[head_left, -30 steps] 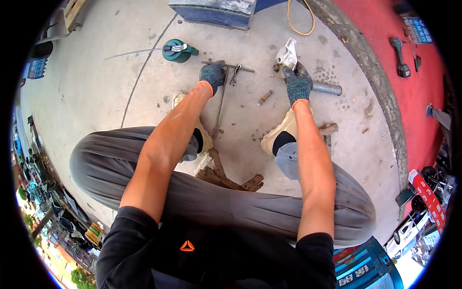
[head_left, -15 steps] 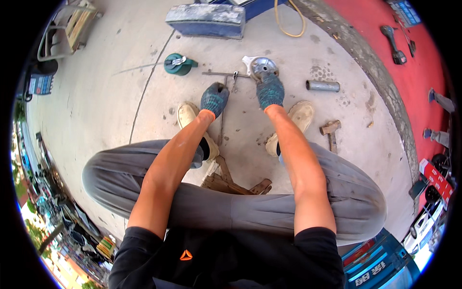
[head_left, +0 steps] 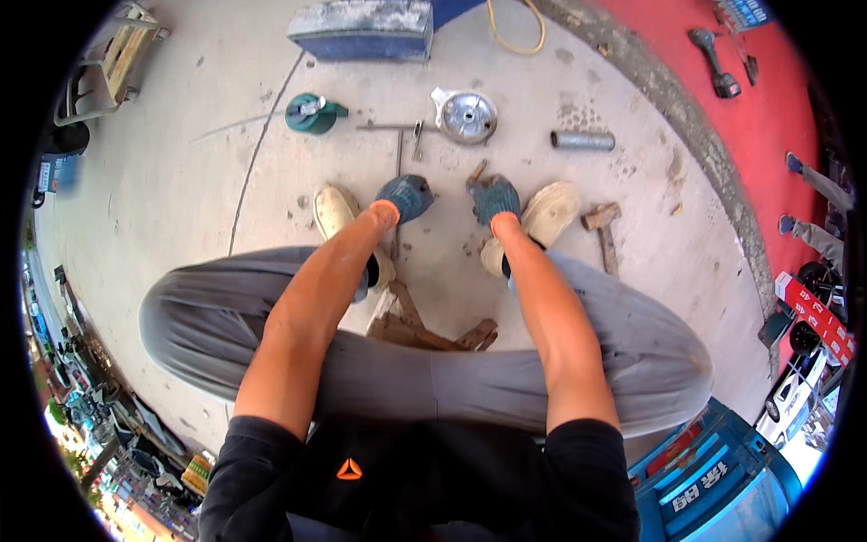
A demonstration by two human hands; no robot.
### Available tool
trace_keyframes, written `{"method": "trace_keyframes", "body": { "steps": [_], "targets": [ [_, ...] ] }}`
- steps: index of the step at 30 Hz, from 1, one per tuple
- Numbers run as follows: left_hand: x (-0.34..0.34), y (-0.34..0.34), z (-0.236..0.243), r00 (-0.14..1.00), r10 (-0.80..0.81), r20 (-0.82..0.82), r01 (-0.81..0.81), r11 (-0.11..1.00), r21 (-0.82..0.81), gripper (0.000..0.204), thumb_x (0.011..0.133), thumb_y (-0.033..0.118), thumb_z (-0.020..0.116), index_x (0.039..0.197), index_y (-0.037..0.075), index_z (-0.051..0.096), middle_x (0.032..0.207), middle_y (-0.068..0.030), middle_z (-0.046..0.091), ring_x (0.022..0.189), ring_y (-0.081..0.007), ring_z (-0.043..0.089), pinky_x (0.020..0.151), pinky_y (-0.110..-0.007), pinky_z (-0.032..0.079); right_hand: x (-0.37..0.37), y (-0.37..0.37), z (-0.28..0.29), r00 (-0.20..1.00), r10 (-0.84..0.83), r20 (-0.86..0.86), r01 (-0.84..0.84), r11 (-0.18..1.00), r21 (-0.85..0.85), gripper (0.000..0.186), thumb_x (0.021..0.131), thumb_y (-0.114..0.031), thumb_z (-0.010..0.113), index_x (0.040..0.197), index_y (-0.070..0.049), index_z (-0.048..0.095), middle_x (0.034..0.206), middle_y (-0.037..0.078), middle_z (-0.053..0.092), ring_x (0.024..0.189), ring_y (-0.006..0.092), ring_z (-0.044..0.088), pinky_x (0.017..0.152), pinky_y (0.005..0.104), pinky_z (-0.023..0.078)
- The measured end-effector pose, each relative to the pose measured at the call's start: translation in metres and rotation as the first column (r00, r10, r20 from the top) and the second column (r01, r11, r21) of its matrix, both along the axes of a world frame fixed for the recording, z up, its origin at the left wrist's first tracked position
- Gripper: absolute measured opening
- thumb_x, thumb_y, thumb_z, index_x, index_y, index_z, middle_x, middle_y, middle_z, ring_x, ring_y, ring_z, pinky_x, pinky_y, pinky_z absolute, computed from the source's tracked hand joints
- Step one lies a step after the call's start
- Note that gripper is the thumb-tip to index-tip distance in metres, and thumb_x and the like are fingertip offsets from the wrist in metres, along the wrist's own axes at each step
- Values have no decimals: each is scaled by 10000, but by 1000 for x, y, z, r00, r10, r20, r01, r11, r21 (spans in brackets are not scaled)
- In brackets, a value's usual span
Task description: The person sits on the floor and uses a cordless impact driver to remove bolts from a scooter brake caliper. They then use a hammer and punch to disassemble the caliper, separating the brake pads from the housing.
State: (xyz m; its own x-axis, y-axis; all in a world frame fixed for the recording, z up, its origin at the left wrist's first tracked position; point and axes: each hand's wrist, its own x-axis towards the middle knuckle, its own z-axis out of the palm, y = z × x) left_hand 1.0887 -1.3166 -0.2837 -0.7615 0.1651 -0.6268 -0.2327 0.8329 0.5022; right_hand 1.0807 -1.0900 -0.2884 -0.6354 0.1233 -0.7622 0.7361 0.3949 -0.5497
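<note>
My right hand (head_left: 496, 200), in a dark teal knit glove, is closed on a short brownish rod-like piece (head_left: 480, 169) that sticks out past the fingers. My left hand (head_left: 405, 197), gloved alike, is curled closed beside the T-handle wrench (head_left: 399, 154); what it holds, if anything, is hidden. Beyond the hands a round silver metal hub plate (head_left: 470, 117) with a side arm lies flat on the concrete. A small metal tool (head_left: 417, 140) lies across the T-handle's bar. To the left stands a green oil can (head_left: 311, 113) with a long thin spout.
A metal tube (head_left: 582, 140) and a hammer (head_left: 601, 217) lie to the right. A blue-grey box (head_left: 361, 32) and a yellow hose loop (head_left: 519, 45) are at the far side. A power tool (head_left: 715, 63) rests on red flooring. Below me is a wooden stool (head_left: 411, 325).
My right hand has left the hub plate and drawn back toward me, the brownish piece now showing in it. The left hand stays near the T-handle wrench. The whole view has shifted slightly.
</note>
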Motion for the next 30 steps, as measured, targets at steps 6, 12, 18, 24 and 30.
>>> {"method": "trace_keyframes", "body": {
  "steps": [6,12,18,24,30],
  "targets": [
    [26,-5,3,992,-102,76,108,990,-86,327,863,317,588,1042,111,768,1105,-191,739,1046,-422,681,914,-495,543,-8,-18,-12,976,219,-10,-198,902,383,513,823,-438,812,1045,17,731,972,210,765,874,324,743,819,442,567],
    [17,-14,-3,988,-145,46,149,985,-92,345,859,331,602,1061,103,764,1102,-197,737,1050,-427,676,929,-487,540,-28,17,-28,987,112,114,-108,993,-41,445,892,-393,732,1167,-47,691,944,143,734,825,292,723,728,427,588],
    [-40,28,57,839,318,441,-519,714,471,316,914,281,685,1076,14,728,948,-95,731,745,-198,698,658,-339,583,-34,20,77,999,-28,-46,-1,846,-532,226,999,-248,687,1125,-61,687,808,8,666,669,116,649,584,287,560],
    [-88,81,134,984,32,-177,78,809,582,388,935,326,694,1196,40,698,1044,-122,738,876,-226,723,777,-383,584,-62,63,162,975,-56,-217,-81,815,-574,240,1021,-259,667,1115,-44,716,796,24,672,644,124,647,590,281,562],
    [-79,155,267,626,-135,-768,353,927,125,271,961,282,628,1157,98,657,928,-174,709,884,-387,703,765,-503,554,-57,129,284,925,-120,-359,-65,884,-463,276,1008,-278,693,1124,-30,725,880,55,715,723,141,683,653,283,589]
  ]
}}
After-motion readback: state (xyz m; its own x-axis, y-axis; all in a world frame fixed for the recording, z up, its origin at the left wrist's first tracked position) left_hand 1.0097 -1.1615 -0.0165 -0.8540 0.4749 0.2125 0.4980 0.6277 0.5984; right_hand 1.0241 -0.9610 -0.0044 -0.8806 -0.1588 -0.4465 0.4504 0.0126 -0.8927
